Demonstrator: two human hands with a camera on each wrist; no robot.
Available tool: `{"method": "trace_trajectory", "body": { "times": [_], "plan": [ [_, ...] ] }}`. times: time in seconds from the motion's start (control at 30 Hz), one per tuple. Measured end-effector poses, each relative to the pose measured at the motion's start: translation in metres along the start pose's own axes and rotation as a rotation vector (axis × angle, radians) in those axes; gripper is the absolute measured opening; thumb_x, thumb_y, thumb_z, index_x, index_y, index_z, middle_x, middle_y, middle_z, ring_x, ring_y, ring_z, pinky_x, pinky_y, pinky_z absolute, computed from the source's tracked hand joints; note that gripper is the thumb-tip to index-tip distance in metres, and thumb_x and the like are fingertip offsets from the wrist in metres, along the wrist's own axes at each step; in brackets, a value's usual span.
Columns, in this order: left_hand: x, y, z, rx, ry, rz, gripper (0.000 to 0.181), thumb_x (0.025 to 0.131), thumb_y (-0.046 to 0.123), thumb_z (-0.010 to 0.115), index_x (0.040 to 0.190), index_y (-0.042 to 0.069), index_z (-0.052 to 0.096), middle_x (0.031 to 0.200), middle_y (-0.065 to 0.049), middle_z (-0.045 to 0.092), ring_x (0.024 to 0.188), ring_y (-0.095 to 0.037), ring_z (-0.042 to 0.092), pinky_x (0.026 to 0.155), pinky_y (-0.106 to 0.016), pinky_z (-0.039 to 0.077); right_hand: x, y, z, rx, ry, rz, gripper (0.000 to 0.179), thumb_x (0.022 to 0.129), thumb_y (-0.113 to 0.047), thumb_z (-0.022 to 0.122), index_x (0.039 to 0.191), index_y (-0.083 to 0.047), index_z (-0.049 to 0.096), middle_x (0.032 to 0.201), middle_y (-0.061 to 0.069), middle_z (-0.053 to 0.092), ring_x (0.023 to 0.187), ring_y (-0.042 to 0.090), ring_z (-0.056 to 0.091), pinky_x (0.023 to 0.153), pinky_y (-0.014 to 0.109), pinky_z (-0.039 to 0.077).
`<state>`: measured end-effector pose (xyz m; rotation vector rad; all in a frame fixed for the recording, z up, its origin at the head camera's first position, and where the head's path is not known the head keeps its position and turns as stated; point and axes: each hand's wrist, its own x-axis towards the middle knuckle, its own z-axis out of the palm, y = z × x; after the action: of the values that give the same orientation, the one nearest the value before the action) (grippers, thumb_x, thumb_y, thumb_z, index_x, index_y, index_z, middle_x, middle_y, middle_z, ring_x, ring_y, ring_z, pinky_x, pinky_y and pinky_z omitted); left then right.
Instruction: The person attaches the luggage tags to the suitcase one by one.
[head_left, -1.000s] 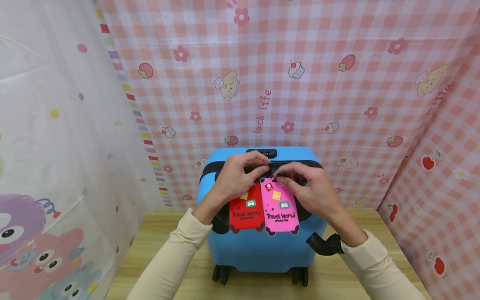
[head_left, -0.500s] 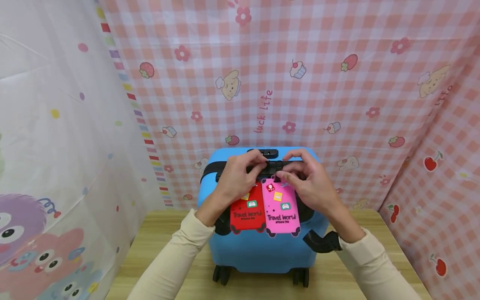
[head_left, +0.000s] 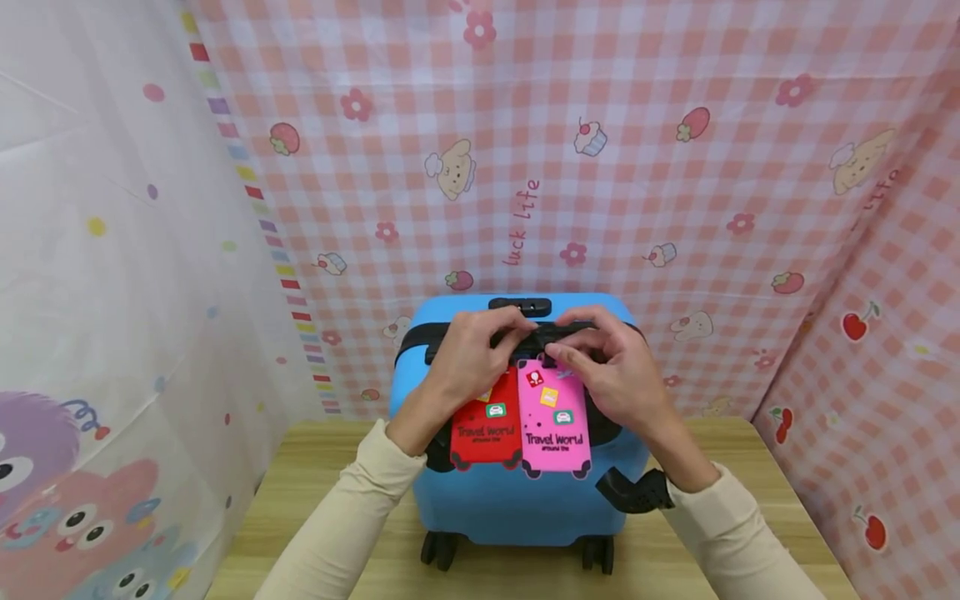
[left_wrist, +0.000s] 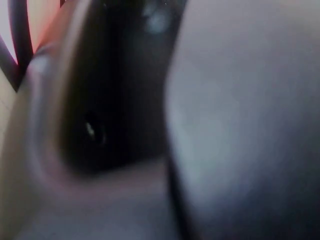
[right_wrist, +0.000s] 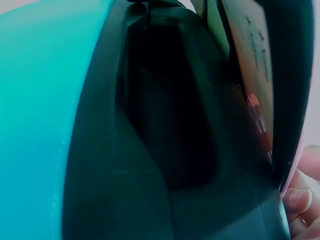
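Note:
A blue suitcase (head_left: pixel 525 504) stands upright, with a black band (head_left: pixel 420 336) across its upper part. Two luggage tags hang side by side on its front, a red one (head_left: pixel 487 446) at left and a pink one (head_left: pixel 555 421) at right. My left hand (head_left: pixel 472 354) pinches a thin black strap near the suitcase's handle, above the red tag, whose top it covers. My right hand (head_left: pixel 622 367) pinches the black strap at the top of the pink tag between thumb and fingers. Fingers (right_wrist: pixel 299 200) show beside the pink tag's edge in the right wrist view. The left wrist view is blurred.
Black wheels (head_left: pixel 438 550) carry the suitcase on a wood-grain table (head_left: pixel 315 500). A black combination lock (head_left: pixel 520 307) sits on its top. A pink checked cloth (head_left: pixel 480 150) hangs behind, and a white patterned cloth (head_left: pixel 180 275) at left. A black wrist mount (head_left: pixel 633 490) sits on my right wrist.
My right fingers spread and lifted around the pink tag's strap half a second ago, then came closer together. The pink tag hangs slightly lower. My left hand keeps nearly the same pose.

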<state>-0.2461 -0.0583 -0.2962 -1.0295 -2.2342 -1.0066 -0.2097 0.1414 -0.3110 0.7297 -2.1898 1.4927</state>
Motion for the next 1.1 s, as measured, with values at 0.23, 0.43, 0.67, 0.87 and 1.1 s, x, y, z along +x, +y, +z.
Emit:
{"method": "trace_trajectory", "body": {
  "times": [0.23,0.43,0.67,0.87,1.1],
  "plan": [
    [0.0011,-0.0029,0.001,0.0,0.006,0.022,0.011,0.095,0.005,0.065,0.092,0.006,0.075,0.093,-0.008,0.076,0.083,-0.018,0.071,0.073,-0.028,0.056,0.0022,0.0018,0.0012,-0.032,0.017,-0.03,0.027,0.09,-0.005,0.071,0.116,-0.006,0.066,0.086,0.007,0.076,0.071,0.013,0.066,0.063,0.021,0.052],
    [0.0025,-0.0045,0.0017,-0.005,-0.004,0.029,0.01,0.095,0.006,0.065,0.091,0.006,0.075,0.093,-0.008,0.076,0.082,-0.017,0.07,0.073,-0.027,0.056,0.0026,0.0027,0.0018,-0.06,0.032,-0.015,0.027,0.09,-0.006,0.072,0.117,-0.006,0.067,0.087,0.006,0.076,0.073,0.012,0.066,0.065,0.02,0.052],
    [0.0051,-0.0074,0.0015,-0.051,-0.014,0.03,0.009,0.094,0.006,0.067,0.091,0.005,0.075,0.092,-0.008,0.075,0.083,-0.017,0.07,0.075,-0.029,0.056,0.0034,0.0014,0.0027,-0.076,0.043,0.011,0.028,0.091,-0.009,0.071,0.118,-0.008,0.069,0.088,0.004,0.076,0.073,0.012,0.064,0.064,0.02,0.05],
    [0.0056,-0.0085,0.0015,-0.083,-0.029,0.009,0.008,0.093,0.008,0.068,0.095,0.005,0.076,0.095,-0.007,0.076,0.088,-0.017,0.071,0.079,-0.029,0.057,0.003,0.0005,0.0026,-0.087,0.055,0.031,0.028,0.091,-0.01,0.072,0.119,-0.009,0.07,0.087,0.003,0.076,0.071,0.013,0.062,0.063,0.021,0.048],
    [0.0039,-0.0088,0.0015,-0.117,-0.036,-0.022,0.011,0.094,0.01,0.068,0.098,0.006,0.077,0.097,-0.007,0.076,0.088,-0.015,0.071,0.078,-0.026,0.057,0.0018,-0.0001,0.0023,-0.104,0.069,0.056,0.029,0.09,-0.012,0.073,0.119,-0.009,0.072,0.085,0.003,0.076,0.068,0.014,0.061,0.06,0.021,0.047]
  ]
}}
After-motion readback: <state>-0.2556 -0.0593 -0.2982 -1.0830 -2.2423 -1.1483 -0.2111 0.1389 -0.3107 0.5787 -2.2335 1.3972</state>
